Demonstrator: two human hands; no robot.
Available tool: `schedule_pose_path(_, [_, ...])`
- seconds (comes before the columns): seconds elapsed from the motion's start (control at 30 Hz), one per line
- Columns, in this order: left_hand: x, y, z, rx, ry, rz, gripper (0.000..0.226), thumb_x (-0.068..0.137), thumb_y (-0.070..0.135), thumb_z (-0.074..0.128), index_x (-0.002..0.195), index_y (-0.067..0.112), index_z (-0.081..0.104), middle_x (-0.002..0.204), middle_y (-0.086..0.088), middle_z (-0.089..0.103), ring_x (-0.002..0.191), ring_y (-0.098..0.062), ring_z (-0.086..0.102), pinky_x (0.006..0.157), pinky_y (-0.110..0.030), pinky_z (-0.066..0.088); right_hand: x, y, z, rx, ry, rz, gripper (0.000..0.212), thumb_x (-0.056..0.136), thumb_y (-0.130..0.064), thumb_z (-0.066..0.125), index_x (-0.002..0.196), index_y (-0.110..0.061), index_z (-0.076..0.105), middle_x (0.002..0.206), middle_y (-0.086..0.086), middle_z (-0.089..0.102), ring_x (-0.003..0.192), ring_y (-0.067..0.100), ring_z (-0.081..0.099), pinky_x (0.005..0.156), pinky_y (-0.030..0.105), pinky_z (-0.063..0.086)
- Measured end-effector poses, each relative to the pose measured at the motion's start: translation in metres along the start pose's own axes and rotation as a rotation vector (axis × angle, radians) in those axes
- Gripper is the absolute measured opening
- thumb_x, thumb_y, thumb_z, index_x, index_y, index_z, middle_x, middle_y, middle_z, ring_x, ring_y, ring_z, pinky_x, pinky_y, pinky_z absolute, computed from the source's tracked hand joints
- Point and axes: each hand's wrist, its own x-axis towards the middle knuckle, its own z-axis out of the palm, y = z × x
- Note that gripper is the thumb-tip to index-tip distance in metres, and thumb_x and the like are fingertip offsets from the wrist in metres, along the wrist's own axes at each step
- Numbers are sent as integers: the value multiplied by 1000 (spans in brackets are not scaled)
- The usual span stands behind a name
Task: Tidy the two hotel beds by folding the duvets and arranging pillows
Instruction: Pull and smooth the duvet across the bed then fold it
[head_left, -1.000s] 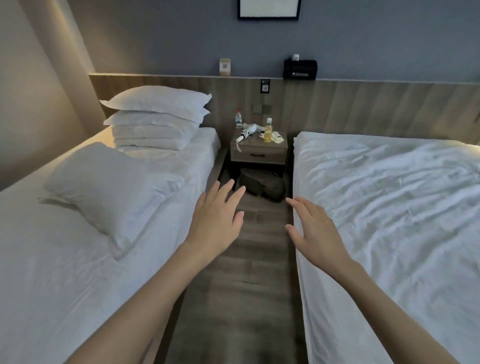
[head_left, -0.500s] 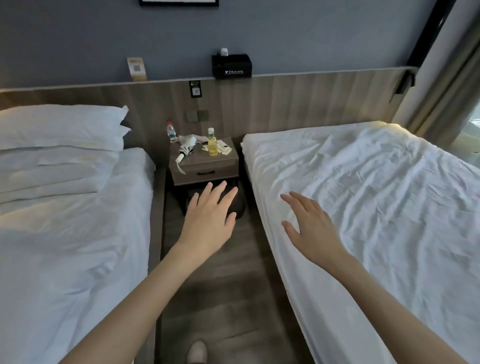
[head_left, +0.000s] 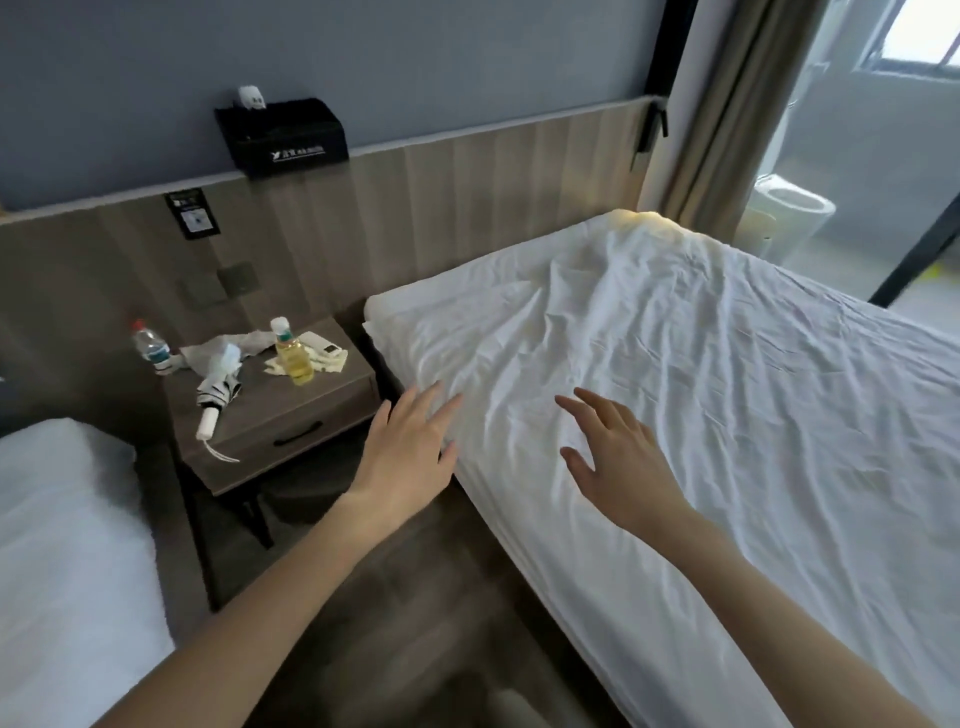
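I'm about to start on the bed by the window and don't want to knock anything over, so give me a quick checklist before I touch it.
1. Hands free: ok. The left hand and right hand are open, fingers spread, holding nothing.
2. Hands touching the bed: cannot tell. Both are at the near edge of the crumpled white bed cover.
3. Cover smooth: not ok. It is creased all over.
4. Elbow room: not ok. The grey wooden nightstand, with a bottle of yellow liquid and a folded striped umbrella on it, stands right beside the left hand and could probably be bumped.
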Motion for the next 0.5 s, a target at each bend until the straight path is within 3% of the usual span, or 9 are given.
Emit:
schedule_pose_path(0.3, [222, -90, 53, -34, 13, 81, 53, 100, 32, 42, 151, 25, 29, 158, 0, 22, 147, -22, 15, 117, -41, 17, 203, 51, 72, 15, 6, 121, 56, 96, -31, 53, 148, -26, 32, 155, -2, 30, 141, 19, 29, 111, 39, 28])
schedule_pose_path(0.5, [378, -152, 72, -11, -65, 39, 54, 98, 31, 46, 149, 24, 33, 156, -3, 28, 146, -23, 21, 116, -43, 24, 356, 84, 103, 37, -39, 142, 55, 97, -30, 52, 148, -26, 32, 156, -2, 28, 141, 19, 27, 111, 37, 27])
